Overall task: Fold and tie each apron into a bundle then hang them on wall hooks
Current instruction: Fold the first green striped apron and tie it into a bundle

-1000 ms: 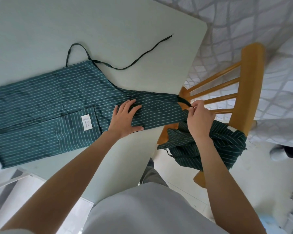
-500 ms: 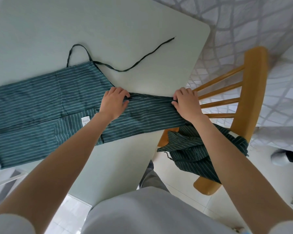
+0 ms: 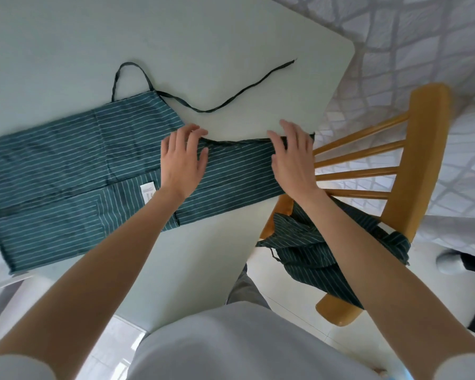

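A dark green apron [image 3: 66, 171] with thin white stripes lies folded lengthwise on the pale table [image 3: 203, 37]. Its neck loop and one long tie [image 3: 231, 98] trail across the table behind it. My left hand [image 3: 183, 160] rests flat on the middle of the apron, fingers straight. My right hand [image 3: 292, 154] lies flat on the narrow bib end near the table's right edge, fingers spread over the far fold. A second striped apron [image 3: 307, 248] lies crumpled on the seat of a wooden chair [image 3: 420, 160] to the right.
The wooden chair stands close against the table's right edge, partly under my right forearm. A patterned grey and white floor covering [image 3: 422, 37] lies beyond it. White floor tiles [image 3: 285, 292] show below the table.
Both hands have opened from gripping the far edge of the bib strip and now lie flat on it. The right hand earlier moved up from the chair side onto the table.
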